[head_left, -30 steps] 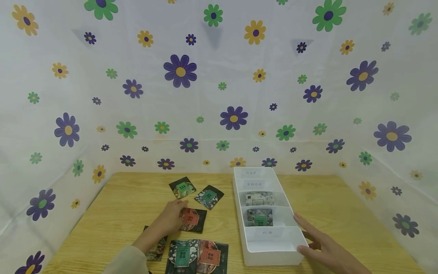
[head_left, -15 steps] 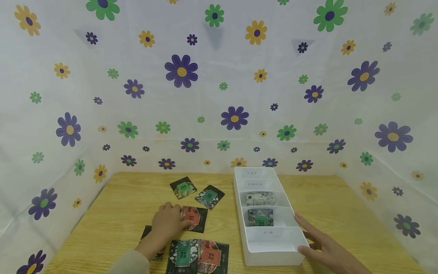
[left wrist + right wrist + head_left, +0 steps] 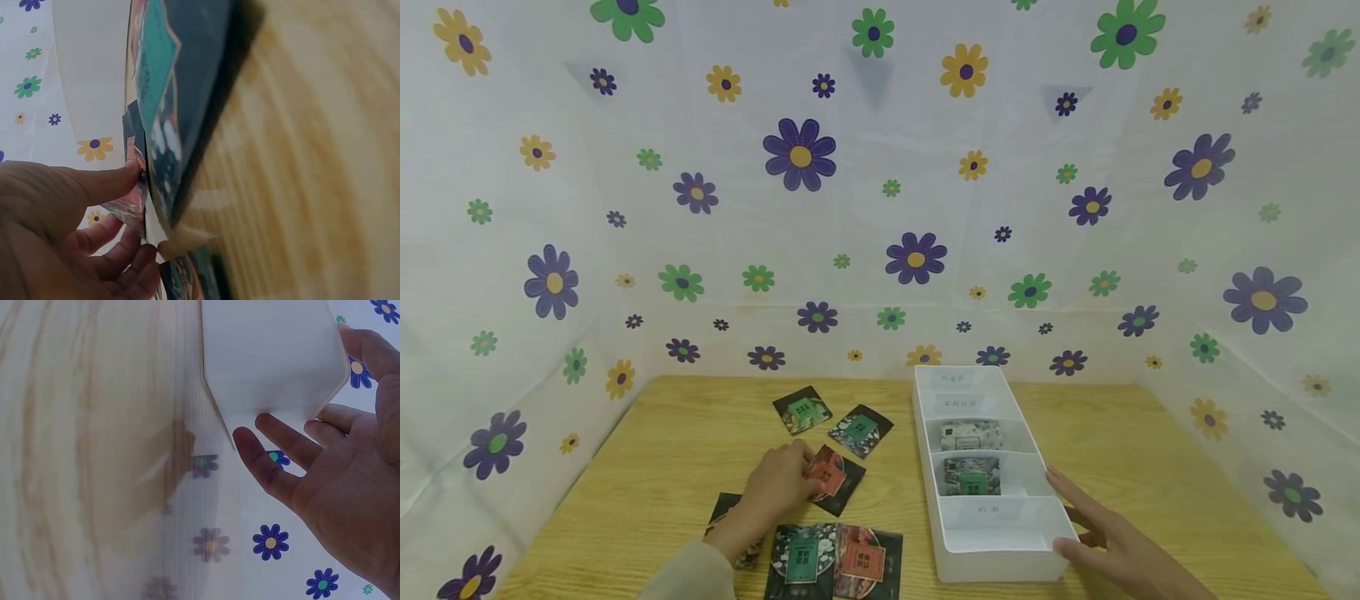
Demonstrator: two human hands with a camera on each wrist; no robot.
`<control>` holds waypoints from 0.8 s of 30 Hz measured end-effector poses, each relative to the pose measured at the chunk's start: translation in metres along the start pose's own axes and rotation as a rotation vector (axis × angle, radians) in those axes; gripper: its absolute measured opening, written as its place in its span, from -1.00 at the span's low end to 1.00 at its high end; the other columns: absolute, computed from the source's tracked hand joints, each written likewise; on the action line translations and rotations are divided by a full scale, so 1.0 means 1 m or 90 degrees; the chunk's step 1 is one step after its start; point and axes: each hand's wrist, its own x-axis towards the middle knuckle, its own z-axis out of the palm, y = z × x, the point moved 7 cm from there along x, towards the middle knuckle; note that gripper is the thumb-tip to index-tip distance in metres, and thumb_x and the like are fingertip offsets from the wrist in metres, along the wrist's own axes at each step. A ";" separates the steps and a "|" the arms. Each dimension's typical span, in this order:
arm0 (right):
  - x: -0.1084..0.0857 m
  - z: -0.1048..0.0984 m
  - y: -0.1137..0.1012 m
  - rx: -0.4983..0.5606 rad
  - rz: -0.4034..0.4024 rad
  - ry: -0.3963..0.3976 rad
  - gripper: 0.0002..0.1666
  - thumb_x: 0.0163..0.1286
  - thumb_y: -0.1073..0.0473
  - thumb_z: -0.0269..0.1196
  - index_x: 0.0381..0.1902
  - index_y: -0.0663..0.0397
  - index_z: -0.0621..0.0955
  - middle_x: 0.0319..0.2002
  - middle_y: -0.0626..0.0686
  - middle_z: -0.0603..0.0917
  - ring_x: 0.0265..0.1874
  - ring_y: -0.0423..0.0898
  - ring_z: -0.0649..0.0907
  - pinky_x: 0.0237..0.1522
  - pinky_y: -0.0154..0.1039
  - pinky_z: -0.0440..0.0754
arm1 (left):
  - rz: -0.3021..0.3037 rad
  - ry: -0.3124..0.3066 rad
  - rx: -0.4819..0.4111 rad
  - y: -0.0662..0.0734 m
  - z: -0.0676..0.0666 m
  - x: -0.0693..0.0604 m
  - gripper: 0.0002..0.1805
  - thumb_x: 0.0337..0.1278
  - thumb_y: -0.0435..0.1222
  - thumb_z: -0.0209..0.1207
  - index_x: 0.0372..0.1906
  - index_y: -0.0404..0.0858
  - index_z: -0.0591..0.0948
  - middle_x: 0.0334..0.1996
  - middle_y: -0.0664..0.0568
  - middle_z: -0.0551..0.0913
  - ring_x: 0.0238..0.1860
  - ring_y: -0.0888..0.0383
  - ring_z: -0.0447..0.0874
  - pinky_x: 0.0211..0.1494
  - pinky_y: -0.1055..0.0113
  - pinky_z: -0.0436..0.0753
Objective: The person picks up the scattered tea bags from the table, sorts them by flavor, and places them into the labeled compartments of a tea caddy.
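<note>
My left hand (image 3: 775, 483) pinches a dark sachet with a red label (image 3: 842, 481), thumb on top. The left wrist view shows that sachet (image 3: 135, 153) tilted between thumb and fingers; its lower part is partly hidden. To the right stands a long white divided box (image 3: 1000, 567) with handwritten labels. One compartment holds a pale sachet (image 3: 972, 436), another a green-labelled sachet (image 3: 972, 477); the nearest compartment has no sachet. My right hand (image 3: 1112, 546) rests against the box's right side, thumb near the front corner. In the right wrist view its fingers (image 3: 284, 440) touch the wall loosely.
Beyond the left hand lie two green-labelled sachets, one left (image 3: 802, 410) and one right (image 3: 861, 431). Nearer me are another green-labelled sachet (image 3: 801, 558) and a red-labelled one (image 3: 870, 562), side by side. My left forearm partly covers one more sachet (image 3: 727, 510). Flowered sheeting (image 3: 865, 217) encloses the wooden table.
My left hand has drawn back from the red-labelled sachet's far edge and pinched it; the sachet has turned and shifted slightly right. The right hand and box stay put.
</note>
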 end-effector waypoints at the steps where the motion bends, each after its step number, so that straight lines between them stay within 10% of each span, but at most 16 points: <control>1: 0.000 0.000 0.001 0.000 0.004 0.000 -0.08 0.66 0.07 0.10 0.70 0.02 -0.16 0.63 0.37 -0.20 0.38 0.51 0.34 0.02 -0.27 0.65 | 0.005 0.002 -0.007 0.000 0.000 0.000 -0.59 0.07 -0.22 0.54 -0.05 -0.27 0.62 -0.31 0.03 0.64 -0.28 0.06 0.62 -0.25 0.10 0.65; 15: -0.001 0.000 0.001 0.000 -0.003 -0.002 -0.08 0.66 0.09 0.10 0.69 0.06 -0.16 0.62 0.38 -0.20 0.38 0.54 0.32 0.02 -0.29 0.65 | 0.075 -0.001 -0.137 0.012 -0.001 -0.001 -0.69 0.21 -0.46 0.40 0.00 -0.35 0.58 -0.10 -0.11 0.58 -0.21 0.08 0.58 -0.25 0.17 0.62; 24: -0.002 -0.001 -0.001 -0.021 -0.052 -0.010 -0.10 0.66 0.17 0.07 0.69 0.04 -0.17 0.61 0.43 -0.20 0.35 0.59 0.32 0.05 -0.27 0.64 | 0.072 0.052 -0.253 0.024 -0.034 0.001 -0.61 0.26 -0.37 0.38 0.16 -0.28 0.64 -0.22 0.06 0.72 -0.34 0.21 0.64 -0.35 0.29 0.62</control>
